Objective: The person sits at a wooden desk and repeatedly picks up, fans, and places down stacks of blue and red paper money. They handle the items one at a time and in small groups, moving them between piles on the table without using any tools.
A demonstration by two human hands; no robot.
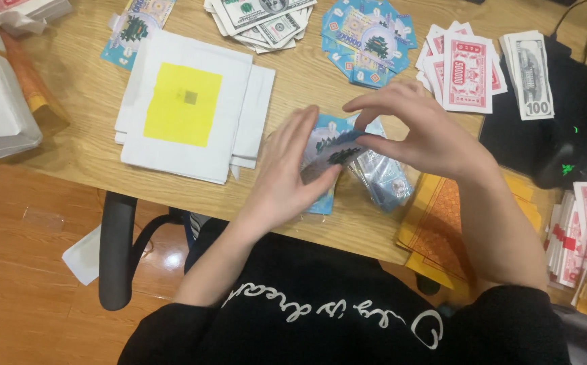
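Hands: L (286, 169) cups blue paper stack (330, 150), R (411, 128) pinches its top sheet.

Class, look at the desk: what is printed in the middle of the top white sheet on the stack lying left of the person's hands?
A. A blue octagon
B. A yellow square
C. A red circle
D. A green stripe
B: the stack of white sheets left of the left hand shows a yellow square with a small grey mark at its centre.
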